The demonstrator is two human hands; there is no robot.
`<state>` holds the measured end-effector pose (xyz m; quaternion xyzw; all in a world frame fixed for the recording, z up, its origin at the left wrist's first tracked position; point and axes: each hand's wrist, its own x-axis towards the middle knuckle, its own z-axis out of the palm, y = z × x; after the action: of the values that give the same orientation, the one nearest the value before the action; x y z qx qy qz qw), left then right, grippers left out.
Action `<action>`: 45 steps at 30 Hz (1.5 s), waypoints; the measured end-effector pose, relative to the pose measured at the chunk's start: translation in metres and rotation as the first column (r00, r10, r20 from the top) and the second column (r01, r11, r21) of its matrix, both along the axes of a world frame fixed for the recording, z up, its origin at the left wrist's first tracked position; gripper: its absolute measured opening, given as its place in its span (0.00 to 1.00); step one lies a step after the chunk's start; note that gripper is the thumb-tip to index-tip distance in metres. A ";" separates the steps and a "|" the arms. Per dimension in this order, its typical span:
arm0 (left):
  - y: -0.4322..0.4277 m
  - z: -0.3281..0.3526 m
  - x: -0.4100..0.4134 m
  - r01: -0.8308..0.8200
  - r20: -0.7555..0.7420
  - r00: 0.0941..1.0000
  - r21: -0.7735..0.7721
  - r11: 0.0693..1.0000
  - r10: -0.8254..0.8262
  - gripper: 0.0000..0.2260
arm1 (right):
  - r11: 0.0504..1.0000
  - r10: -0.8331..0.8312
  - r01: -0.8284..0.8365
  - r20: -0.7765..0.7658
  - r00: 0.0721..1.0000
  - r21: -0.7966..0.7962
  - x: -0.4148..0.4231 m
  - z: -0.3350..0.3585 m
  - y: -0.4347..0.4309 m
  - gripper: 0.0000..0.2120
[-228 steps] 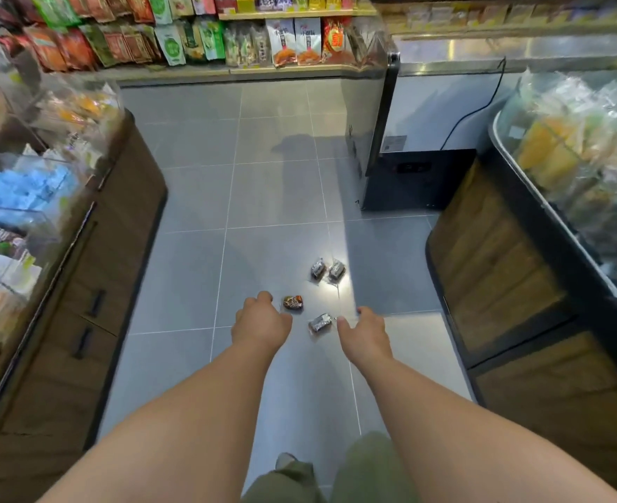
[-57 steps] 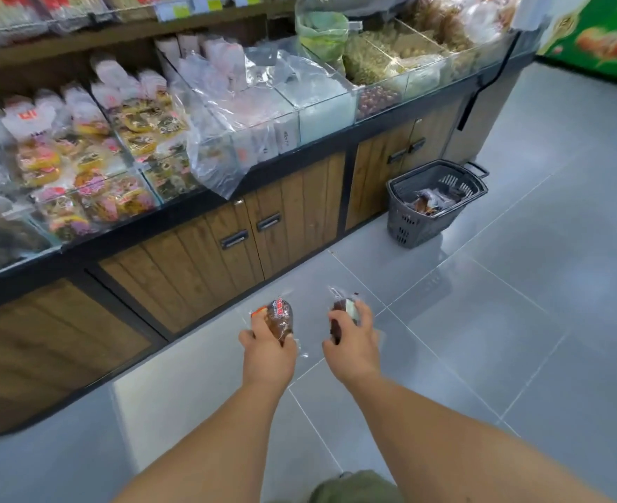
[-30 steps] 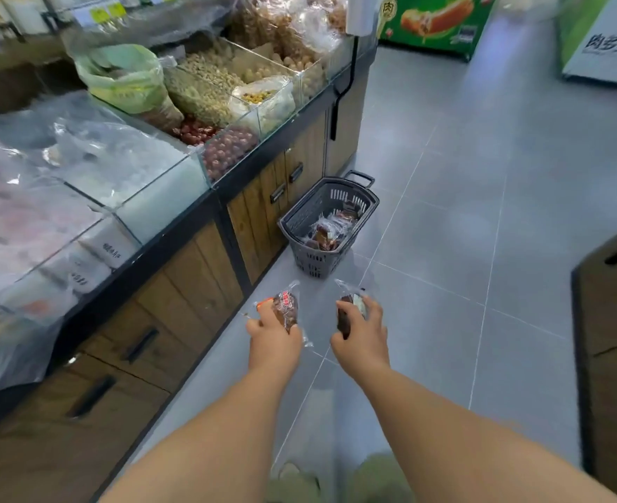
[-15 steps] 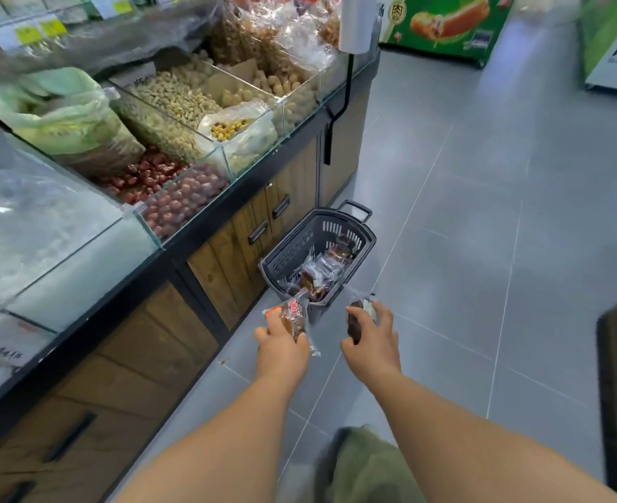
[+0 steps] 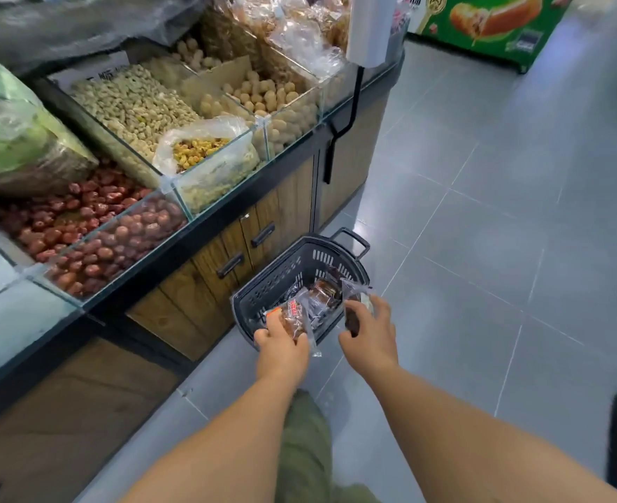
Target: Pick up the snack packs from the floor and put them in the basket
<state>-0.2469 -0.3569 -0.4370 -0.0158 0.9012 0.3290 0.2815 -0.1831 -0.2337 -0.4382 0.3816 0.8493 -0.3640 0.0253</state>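
A dark grey plastic shopping basket (image 5: pixel 274 281) stands on the floor against the wooden counter, with several clear-wrapped snack packs (image 5: pixel 323 294) inside. My left hand (image 5: pixel 281 348) grips a clear-wrapped brown snack pack with a red label (image 5: pixel 294 315) over the basket's near rim. My right hand (image 5: pixel 370 334) holds a second dark snack pack (image 5: pixel 354 303) over the basket's right rim. Both arms reach forward from the bottom of the view.
A wooden display counter (image 5: pixel 198 295) with glass bins of nuts and red dates (image 5: pixel 92 230) runs along the left. A black pole (image 5: pixel 343 121) with a roll of plastic bags stands at its end. Grey floor tiles (image 5: pixel 481 248) spread to the right; a green freezer (image 5: pixel 488 23) is far back.
I have walked from the dropped packs to the basket. In the last second both hands, each holding a pack, moved forward until they hang over the basket's near edge.
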 end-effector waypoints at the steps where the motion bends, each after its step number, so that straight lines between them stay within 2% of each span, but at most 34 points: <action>1: 0.011 -0.005 -0.013 -0.005 0.006 1.000 -0.002 1.000 0.005 0.24 | 1.000 0.011 -0.011 0.007 1.000 0.001 -0.014 -0.005 0.011 0.24; 11: 0.097 -0.058 -0.126 -0.032 0.086 0.996 -0.072 0.997 0.038 0.24 | 0.993 0.116 -0.113 0.120 0.986 -0.029 -0.137 -0.051 0.104 0.26; 21: 0.171 -0.130 -0.186 -0.145 0.161 0.974 -0.080 0.986 0.156 0.26 | 0.958 0.285 -0.271 0.187 0.940 -0.097 -0.229 -0.126 0.183 0.26; 27: 0.226 -0.201 -0.205 -0.205 0.108 0.964 -0.279 0.938 0.243 0.28 | 0.873 0.488 -0.474 0.248 0.837 -0.115 -0.265 -0.190 0.232 0.25; 31: 0.248 -0.251 -0.211 -0.269 0.162 0.932 -0.289 0.919 0.323 0.26 | 0.807 0.590 -0.567 0.259 0.765 -0.162 -0.285 -0.239 0.256 0.22; 39: 0.268 -0.359 -0.215 -0.400 0.210 0.864 -0.267 0.877 0.458 0.25 | 0.628 0.763 -0.749 0.360 0.537 -0.214 -0.304 -0.352 0.271 0.26; 45: 0.277 -0.416 -0.217 -0.398 0.191 0.871 -0.264 0.878 0.452 0.25 | 0.620 0.770 -0.748 0.370 0.520 -0.237 -0.298 -0.422 0.269 0.27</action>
<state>-0.4639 -0.0803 -0.8528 -0.2862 0.8634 0.2787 0.3083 -0.4807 0.0354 -0.8597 0.0438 0.8919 -0.2408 0.3803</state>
